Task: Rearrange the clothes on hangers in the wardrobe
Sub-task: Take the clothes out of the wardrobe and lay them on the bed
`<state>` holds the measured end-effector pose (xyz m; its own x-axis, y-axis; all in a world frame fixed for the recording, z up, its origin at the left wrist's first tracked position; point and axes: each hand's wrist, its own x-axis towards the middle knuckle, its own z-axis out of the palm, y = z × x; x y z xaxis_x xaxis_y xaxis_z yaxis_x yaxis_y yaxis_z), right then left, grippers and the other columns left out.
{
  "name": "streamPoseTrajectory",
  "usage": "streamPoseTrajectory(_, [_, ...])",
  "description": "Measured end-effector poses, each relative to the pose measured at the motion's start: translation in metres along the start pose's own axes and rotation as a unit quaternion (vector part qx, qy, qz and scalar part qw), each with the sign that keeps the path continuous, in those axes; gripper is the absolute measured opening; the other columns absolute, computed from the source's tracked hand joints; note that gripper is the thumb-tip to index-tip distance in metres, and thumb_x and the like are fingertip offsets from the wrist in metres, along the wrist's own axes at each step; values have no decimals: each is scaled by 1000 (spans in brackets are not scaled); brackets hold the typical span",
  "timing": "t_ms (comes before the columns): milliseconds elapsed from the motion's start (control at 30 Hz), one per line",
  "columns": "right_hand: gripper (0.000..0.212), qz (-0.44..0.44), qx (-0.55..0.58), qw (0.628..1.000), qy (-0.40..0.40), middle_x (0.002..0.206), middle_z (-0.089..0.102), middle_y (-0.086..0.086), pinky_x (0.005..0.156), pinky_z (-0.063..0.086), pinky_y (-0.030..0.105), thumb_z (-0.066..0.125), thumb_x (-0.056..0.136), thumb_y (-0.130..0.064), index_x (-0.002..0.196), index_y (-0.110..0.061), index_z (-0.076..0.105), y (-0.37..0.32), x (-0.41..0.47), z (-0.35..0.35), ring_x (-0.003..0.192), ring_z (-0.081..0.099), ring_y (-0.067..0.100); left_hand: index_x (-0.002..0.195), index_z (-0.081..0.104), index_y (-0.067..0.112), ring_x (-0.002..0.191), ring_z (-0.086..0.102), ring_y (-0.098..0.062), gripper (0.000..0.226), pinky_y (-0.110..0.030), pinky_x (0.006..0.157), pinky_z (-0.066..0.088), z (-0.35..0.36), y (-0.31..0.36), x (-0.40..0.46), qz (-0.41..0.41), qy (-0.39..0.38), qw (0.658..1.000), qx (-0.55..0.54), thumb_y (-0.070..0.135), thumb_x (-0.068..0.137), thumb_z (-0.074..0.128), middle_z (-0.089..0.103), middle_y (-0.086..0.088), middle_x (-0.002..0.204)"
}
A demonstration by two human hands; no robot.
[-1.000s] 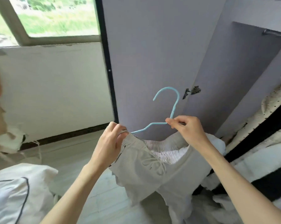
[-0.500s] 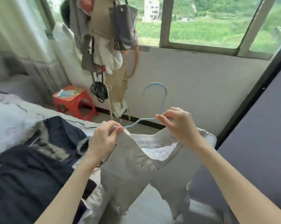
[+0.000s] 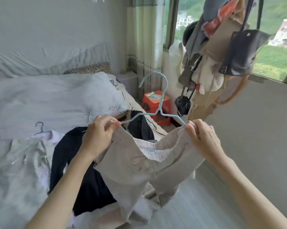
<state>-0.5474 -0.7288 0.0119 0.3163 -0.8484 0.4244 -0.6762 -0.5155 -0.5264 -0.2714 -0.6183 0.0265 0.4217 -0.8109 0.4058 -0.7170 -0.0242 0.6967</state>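
Note:
A light blue wire hanger (image 3: 159, 103) stands upright in front of me with beige trousers (image 3: 136, 169) hung on it by the elastic waistband. My left hand (image 3: 99, 134) pinches the waistband and the hanger's left end. At the hanger's right end my right hand (image 3: 202, 139) grips the waistband. The trouser legs hang down over the edge of the bed. The wardrobe is out of view.
The bed (image 3: 40, 100) on the left holds a black garment (image 3: 68, 154), a dark jacket (image 3: 141, 124) and pale clothes on a hanger (image 3: 40, 131). A red stool (image 3: 156, 103) stands by the curtain. A coat rack with bags (image 3: 222, 55) stands at the right, before the window.
My view has swung left from the wardrobe door past the window to the bed. Both hands have kept hold of the hanger and trousers; my right hand shifted from the hanger's neck to its right end.

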Motion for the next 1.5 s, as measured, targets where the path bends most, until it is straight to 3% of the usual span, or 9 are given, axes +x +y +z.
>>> streamPoseTrajectory(100, [33, -57, 5, 998, 18, 77, 49, -2, 74, 21, 25, 35, 92, -47, 81, -18, 45, -21, 10, 16, 76, 43, 19, 81, 62, 28, 89, 59, -21, 6, -36, 78, 47, -27, -2, -15, -31, 54, 998, 30, 26, 87, 61, 58, 2, 90])
streamPoseTrajectory(233, [47, -139, 19, 989, 38, 72, 56, 9, 68, 21, 34, 32, 90, -50, 75, -9, 47, -68, 36, 36, 72, 52, 32, 81, 61, 33, 90, 59, -25, 8, -40, 82, 47, -72, -7, -27, -52, 142, 985, 82, 30, 88, 59, 58, 1, 91])
streamPoseTrajectory(400, [35, -185, 80, 979, 39, 83, 61, 20, 68, 21, 35, 44, 96, -37, 79, -6, 48, -152, 67, 56, 85, 53, 37, 85, 61, 34, 95, 59, -28, 24, -45, 79, 49, -147, -13, -25, -56, 250, 955, 151, 52, 81, 45, 59, 2, 93])
streamPoseTrajectory(500, [34, -196, 112, 974, 22, 92, 62, 20, 67, 18, 33, 41, 96, -40, 83, -9, 45, -207, 82, 70, 93, 51, 36, 91, 61, 28, 93, 59, -30, 19, -48, 72, 50, -197, -22, -19, -46, 300, 930, 209, 44, 87, 50, 56, 3, 94])
streamPoseTrajectory(667, [35, -234, 171, 957, 26, 94, 62, 22, 68, 20, 33, 41, 97, -41, 82, -9, 45, -298, 114, 107, 92, 52, 38, 98, 61, 28, 100, 56, -27, 19, -46, 75, 48, -275, -43, 0, -70, 366, 886, 277, 43, 91, 50, 56, -2, 106])
streamPoseTrajectory(800, [37, -249, 173, 952, 40, 92, 63, 23, 68, 22, 35, 41, 96, -41, 82, -8, 46, -367, 132, 151, 90, 53, 40, 101, 63, 18, 104, 52, -28, 22, -40, 75, 42, -332, -78, 17, -67, 373, 880, 288, 35, 93, 52, 57, -4, 104])
streamPoseTrajectory(1100, [33, -254, 174, 949, 65, 94, 64, 22, 86, 29, 39, 41, 96, -41, 83, -12, 46, -497, 175, 247, 98, 53, 38, 99, 63, 14, 106, 49, -27, 22, -43, 82, 44, -444, -183, 76, -56, 361, 891, 270, 32, 94, 51, 56, -2, 102])
streamPoseTrajectory(1333, [45, -266, 157, 939, 148, 89, 63, 15, 85, 24, 35, 37, 90, -50, 87, -9, 55, -536, 222, 314, 98, 49, 31, 99, 63, 9, 100, 52, -28, 21, -37, 74, 37, -456, -258, 124, -29, 399, 878, 265, 27, 93, 53, 58, -4, 100])
streamPoseTrajectory(1500, [51, -271, 151, 942, 127, 86, 61, 15, 82, 25, 37, 33, 88, -52, 85, -6, 55, -531, 258, 399, 90, 50, 32, 98, 63, 9, 98, 53, -27, 22, -31, 69, 32, -440, -332, 165, -45, 371, 886, 275, 28, 93, 53, 57, 0, 96])
